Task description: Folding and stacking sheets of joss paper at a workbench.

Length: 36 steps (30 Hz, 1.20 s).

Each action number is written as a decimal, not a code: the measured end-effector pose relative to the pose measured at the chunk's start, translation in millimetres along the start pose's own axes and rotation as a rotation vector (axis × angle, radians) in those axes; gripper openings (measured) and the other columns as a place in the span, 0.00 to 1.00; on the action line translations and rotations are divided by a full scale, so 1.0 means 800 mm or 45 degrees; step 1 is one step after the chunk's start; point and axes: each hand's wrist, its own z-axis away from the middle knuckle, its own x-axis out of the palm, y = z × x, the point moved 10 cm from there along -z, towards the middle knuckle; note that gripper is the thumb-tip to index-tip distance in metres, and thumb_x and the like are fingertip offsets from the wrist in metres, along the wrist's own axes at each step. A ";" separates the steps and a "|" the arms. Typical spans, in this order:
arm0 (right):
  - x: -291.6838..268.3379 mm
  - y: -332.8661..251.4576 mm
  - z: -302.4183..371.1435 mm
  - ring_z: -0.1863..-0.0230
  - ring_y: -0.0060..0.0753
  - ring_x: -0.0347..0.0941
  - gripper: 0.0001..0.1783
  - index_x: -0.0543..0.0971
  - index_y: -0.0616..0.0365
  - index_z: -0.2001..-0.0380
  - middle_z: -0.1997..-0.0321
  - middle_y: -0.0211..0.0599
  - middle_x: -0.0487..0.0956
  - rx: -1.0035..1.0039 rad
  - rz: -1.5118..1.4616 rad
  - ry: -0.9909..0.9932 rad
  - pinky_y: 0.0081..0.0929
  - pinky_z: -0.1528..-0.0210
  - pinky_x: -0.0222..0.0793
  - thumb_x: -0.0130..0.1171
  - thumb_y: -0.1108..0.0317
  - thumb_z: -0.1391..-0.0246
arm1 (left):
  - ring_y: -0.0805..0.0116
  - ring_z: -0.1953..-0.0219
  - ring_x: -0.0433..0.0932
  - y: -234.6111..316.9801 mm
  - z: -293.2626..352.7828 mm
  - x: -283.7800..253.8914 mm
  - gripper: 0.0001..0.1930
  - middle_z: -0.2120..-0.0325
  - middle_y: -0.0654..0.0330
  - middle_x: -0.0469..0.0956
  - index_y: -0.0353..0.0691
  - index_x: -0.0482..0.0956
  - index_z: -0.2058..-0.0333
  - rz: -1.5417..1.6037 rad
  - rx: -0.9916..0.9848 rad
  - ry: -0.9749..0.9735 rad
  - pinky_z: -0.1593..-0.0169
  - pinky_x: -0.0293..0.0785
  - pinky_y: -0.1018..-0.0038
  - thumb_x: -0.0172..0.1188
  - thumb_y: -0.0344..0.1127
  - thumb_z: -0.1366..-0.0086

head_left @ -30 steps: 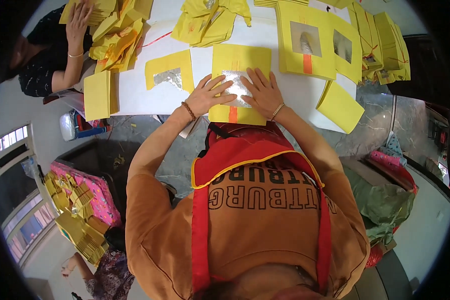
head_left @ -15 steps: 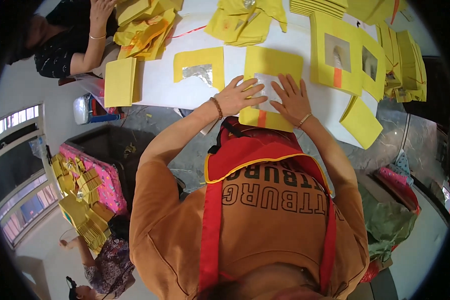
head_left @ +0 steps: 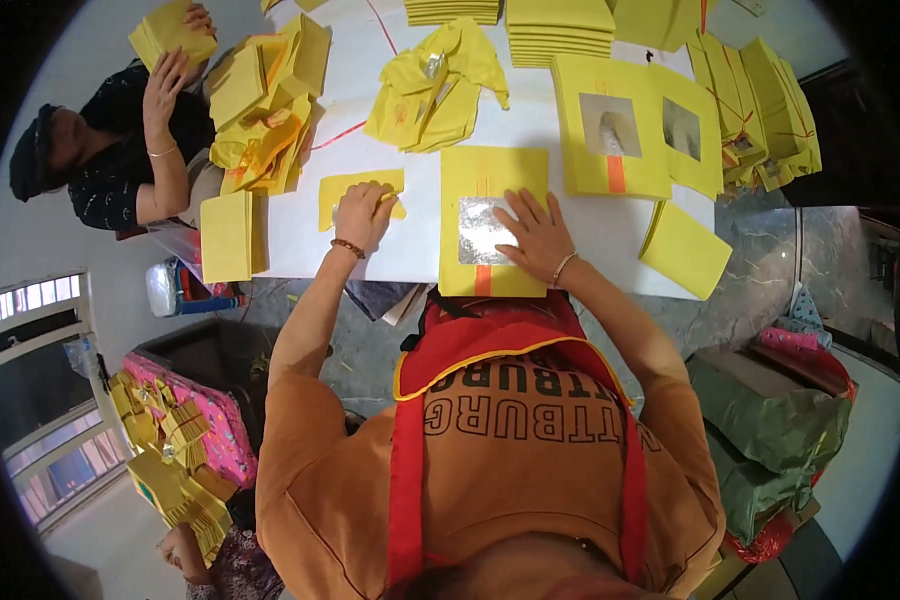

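A yellow joss paper sheet [head_left: 495, 170] with a silver foil square and an orange strip lies flat on the white table in front of me. My right hand [head_left: 538, 238] rests on its right side, fingers spread over the foil's edge. To the left, my left hand [head_left: 367, 213] is over a torn piece of yellow joss paper [head_left: 380, 180], its fingers bent together and closed on it. The hand covers most of that piece's foil patch.
Joss paper stacks with foil squares [head_left: 575, 160] stand at right, near a folded yellow pad [head_left: 685, 250]. Crumpled yellow paper [head_left: 440, 90] lies farther back. At left are a yellow bundle [head_left: 228, 237] and a co-worker [head_left: 120, 150] holding yellow paper. Another person sits lower left.
My left hand has left the middle sheet and moved left onto the torn piece. My right hand stays on the sheet, its foil more exposed. The co-worker at left now raises yellow paper.
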 end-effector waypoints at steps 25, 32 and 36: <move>-0.009 0.021 0.004 0.36 0.35 0.47 0.29 0.65 0.46 0.47 0.38 0.34 0.57 0.082 -0.321 0.127 0.48 0.37 0.30 0.51 0.50 0.53 | 0.47 0.39 0.43 -0.038 -0.144 0.105 0.48 0.41 0.40 0.41 0.45 0.47 0.40 0.320 -0.792 0.351 0.42 0.42 0.50 0.59 0.60 0.55; -0.012 0.013 0.007 0.36 0.35 0.47 0.30 0.66 0.45 0.48 0.39 0.34 0.57 0.030 -0.316 0.273 0.49 0.37 0.31 0.52 0.49 0.55 | 0.46 0.40 0.46 0.048 -0.231 0.112 0.47 0.41 0.41 0.43 0.46 0.48 0.41 0.646 -0.421 0.249 0.46 0.45 0.45 0.60 0.58 0.54; -0.002 0.021 0.009 0.36 0.34 0.45 0.30 0.64 0.45 0.46 0.38 0.34 0.56 0.068 -0.292 0.212 0.50 0.37 0.30 0.50 0.48 0.53 | 0.47 0.39 0.44 0.090 -0.194 0.035 0.38 0.42 0.44 0.49 0.48 0.58 0.44 0.044 -0.432 0.577 0.47 0.41 0.41 0.57 0.59 0.51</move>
